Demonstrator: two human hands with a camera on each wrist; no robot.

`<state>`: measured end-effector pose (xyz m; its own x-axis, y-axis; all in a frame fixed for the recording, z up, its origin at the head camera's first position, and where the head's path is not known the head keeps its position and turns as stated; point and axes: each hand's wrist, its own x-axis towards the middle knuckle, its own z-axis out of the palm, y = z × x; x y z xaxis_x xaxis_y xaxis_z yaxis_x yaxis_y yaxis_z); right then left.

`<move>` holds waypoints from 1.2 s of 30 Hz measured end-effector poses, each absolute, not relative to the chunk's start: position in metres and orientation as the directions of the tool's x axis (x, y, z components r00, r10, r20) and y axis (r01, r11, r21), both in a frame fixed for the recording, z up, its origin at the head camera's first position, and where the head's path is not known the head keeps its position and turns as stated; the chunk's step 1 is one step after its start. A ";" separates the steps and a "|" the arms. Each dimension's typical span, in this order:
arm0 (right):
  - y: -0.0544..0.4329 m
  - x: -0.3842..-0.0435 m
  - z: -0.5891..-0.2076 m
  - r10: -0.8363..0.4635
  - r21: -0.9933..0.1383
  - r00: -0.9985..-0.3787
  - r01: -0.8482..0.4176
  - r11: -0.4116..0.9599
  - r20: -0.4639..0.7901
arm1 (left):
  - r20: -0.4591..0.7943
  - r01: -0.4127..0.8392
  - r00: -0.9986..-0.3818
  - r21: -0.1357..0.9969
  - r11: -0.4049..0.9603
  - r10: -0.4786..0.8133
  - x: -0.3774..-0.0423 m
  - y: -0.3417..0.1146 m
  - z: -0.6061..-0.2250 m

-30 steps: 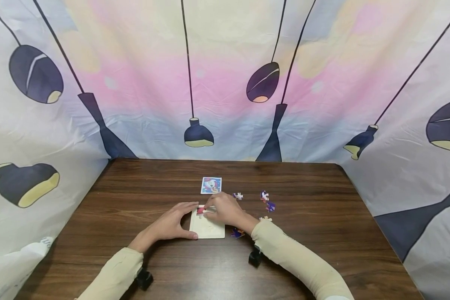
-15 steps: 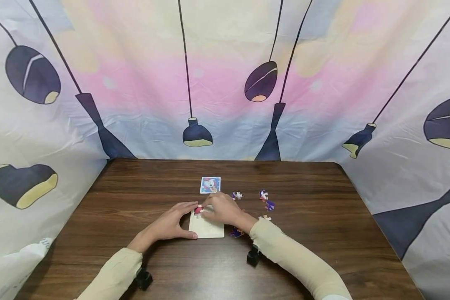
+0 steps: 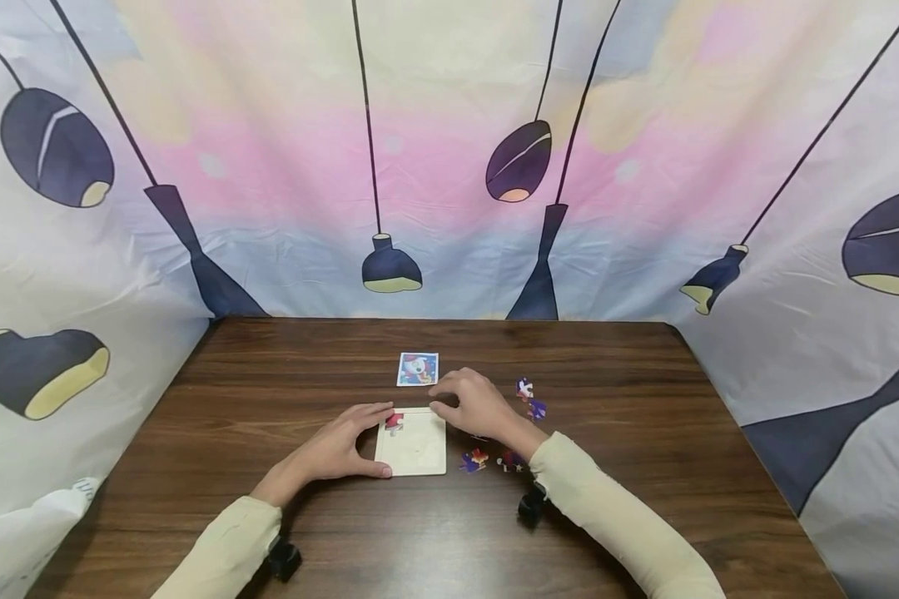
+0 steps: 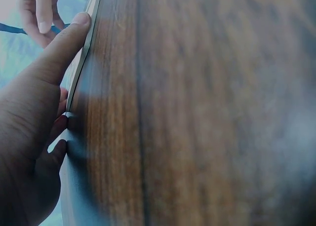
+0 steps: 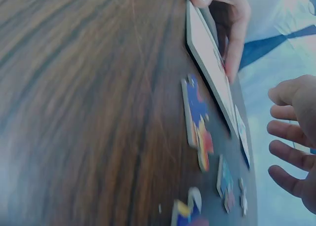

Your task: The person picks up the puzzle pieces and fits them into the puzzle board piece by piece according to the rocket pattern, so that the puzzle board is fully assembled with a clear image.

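Observation:
My left hand (image 3: 337, 445) holds the left side of a cream puzzle board (image 3: 418, 449), thumb at the near corner and fingers at the far one. One red and white puzzle piece (image 3: 394, 423) lies in the board's upper left corner. My right hand (image 3: 479, 408) is just off the board's right edge, over the table. In the right wrist view its fingers (image 5: 289, 132) are spread and loosely bent, with nothing between them. Loose jigsaw pieces (image 5: 197, 107) lie on the table close by; some are hidden under the right hand in the head view.
A square picture card (image 3: 418, 369) with a cartoon dog lies beyond the board. Purple and white pieces (image 3: 524, 388) lie right of the right hand, others (image 3: 474, 461) nearer. The dark wooden table (image 3: 307, 366) meets a printed curtain (image 3: 449, 166) at the back.
My right hand has left the board's upper left corner and moved right, uncovering the red piece there. The left hand keeps its hold on the board.

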<state>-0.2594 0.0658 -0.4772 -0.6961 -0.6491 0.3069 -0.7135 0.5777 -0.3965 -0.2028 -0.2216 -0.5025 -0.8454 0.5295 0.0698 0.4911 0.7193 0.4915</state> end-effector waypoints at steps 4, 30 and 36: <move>0.079 -0.260 -0.476 -0.633 -0.419 -0.701 -0.709 0.567 0.329 | 0.062 0.488 -0.847 0.485 0.725 0.528 -0.203 -0.221 -0.503; 0.195 -0.300 -0.489 -0.531 -0.453 -0.779 -0.626 0.635 0.333 | 0.053 0.480 -0.850 0.486 0.730 0.523 -0.203 -0.222 -0.501; 0.211 -0.310 -0.491 -0.544 -0.439 -0.777 -0.629 0.642 0.317 | 0.049 0.477 -0.850 0.491 0.729 0.524 -0.202 -0.222 -0.500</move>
<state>-0.3103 0.2112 -0.4913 -0.7770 -0.5442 0.3166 -0.6286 0.6423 -0.4386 -0.2022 -0.2215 -0.4999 -0.8505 0.5237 0.0491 0.4771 0.7288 0.4912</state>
